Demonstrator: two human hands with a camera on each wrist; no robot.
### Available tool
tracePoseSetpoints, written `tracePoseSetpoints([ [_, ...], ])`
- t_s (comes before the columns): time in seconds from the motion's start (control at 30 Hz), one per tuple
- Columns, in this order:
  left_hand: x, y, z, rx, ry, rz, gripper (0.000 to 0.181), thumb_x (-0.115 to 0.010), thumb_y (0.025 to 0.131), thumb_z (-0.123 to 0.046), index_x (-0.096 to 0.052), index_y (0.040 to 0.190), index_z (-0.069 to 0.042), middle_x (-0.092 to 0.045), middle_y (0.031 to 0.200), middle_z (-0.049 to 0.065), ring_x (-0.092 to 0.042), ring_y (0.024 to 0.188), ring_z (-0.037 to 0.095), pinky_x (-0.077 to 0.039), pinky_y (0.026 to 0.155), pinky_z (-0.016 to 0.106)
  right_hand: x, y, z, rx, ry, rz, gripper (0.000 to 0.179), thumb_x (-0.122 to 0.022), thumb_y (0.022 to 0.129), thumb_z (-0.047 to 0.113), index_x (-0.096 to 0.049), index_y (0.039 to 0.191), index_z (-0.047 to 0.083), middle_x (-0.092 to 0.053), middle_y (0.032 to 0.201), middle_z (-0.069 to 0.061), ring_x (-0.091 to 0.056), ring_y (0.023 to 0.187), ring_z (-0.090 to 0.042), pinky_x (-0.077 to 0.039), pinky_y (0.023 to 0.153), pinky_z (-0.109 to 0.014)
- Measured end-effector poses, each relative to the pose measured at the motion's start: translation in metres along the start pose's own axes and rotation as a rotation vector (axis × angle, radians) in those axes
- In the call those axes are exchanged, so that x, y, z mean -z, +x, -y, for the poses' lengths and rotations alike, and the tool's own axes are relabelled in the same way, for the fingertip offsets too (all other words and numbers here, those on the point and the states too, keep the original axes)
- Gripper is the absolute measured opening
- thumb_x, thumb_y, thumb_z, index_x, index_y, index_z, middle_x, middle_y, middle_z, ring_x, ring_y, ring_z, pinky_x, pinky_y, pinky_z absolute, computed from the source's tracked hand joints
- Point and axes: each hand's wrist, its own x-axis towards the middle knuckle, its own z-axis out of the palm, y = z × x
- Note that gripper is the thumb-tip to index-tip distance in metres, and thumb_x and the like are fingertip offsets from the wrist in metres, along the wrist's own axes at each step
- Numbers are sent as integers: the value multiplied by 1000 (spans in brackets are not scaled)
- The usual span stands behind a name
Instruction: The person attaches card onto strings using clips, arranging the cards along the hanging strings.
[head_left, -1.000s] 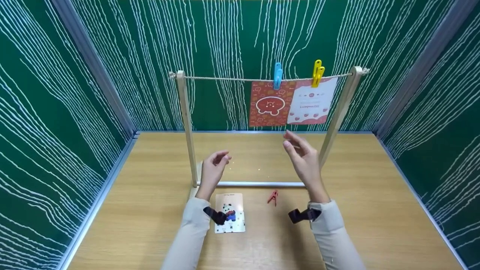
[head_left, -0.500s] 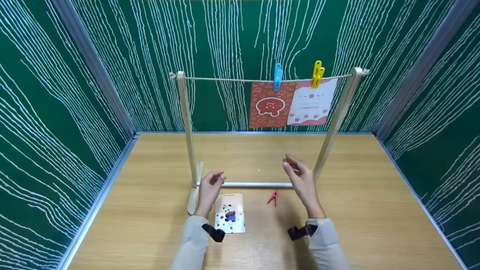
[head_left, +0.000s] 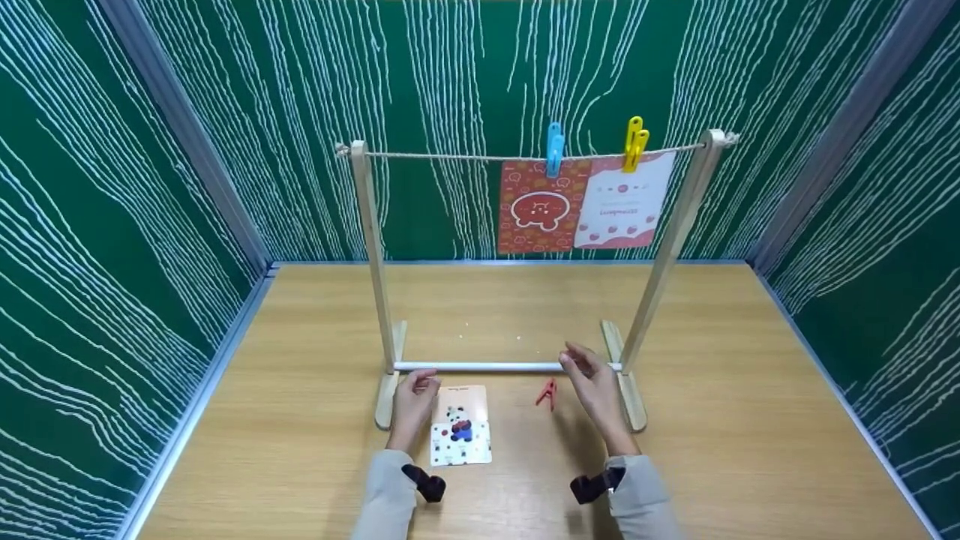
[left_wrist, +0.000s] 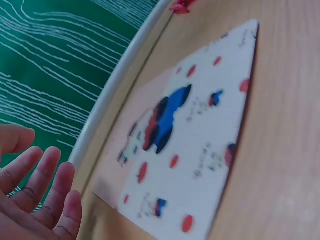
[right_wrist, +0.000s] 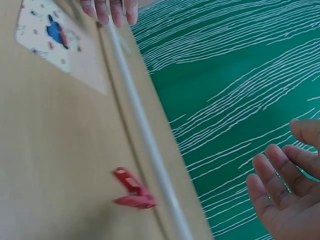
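My left hand (head_left: 415, 405) hovers at the left edge of a card (head_left: 460, 426) printed with a panda in blue, its fingers loosely bent and holding nothing. The left wrist view shows the card (left_wrist: 185, 135) lying on the table beside those relaxed fingertips (left_wrist: 65, 175). My right hand (head_left: 596, 394) is just right of a red clothespin (head_left: 547, 394), also with nothing in it. In the right wrist view the red clothespin (right_wrist: 134, 190) lies on the wood, apart from the relaxed fingers.
A wooden frame (head_left: 373, 255) carries a rope (head_left: 442, 156) across its top. A blue clothespin (head_left: 555, 150) and a yellow clothespin (head_left: 636, 146) pin a red card (head_left: 540, 232) and a white-pink card (head_left: 621, 206) there. A white rod (head_left: 480, 367) joins the feet.
Both hands have come down and back toward the person, from in front of the frame to beside the panda card and the red clothespin. The cards and clothespins have stayed put.
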Motion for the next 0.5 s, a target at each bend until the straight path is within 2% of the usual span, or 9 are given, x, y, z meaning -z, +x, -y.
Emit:
tracePoseSetpoints([
  [0.2,3,-1,16,23,21,-16,24,-65,87,-6,-64,107,8,-67,95,17,-62,89,24,-52,81,32,-8,-6,-18,-95,-10,11,36,-62,94,18,-60,124,-3,-65,114,-20,-62,98,-20,-46,82,-18],
  [0.3,4,1,20,41,21,-9,26,-65,87,-7,-64,108,8,-67,95,16,-60,86,17,-50,79,29,-11,-9,-28,-145,5,25,36,-61,95,20,-61,124,0,-65,111,-17,-61,98,-20,-47,82,-22],
  [0.43,6,2,22,83,14,-3,28,-65,87,-8,-63,110,8,-67,97,16,-59,85,15,-49,78,26,-17,-12,-41,-168,53,42,36,-60,95,18,-59,123,-4,-64,106,-18,-63,91,-22,-54,76,-28],
  [0.5,6,2,23,111,10,7,30,-65,88,-10,-62,111,7,-66,98,15,-60,88,18,-49,77,25,-19,-13,-47,-167,52,48,35,-61,95,16,-59,121,-6,-66,103,-20,-64,87,-22,-55,72,-27],
])
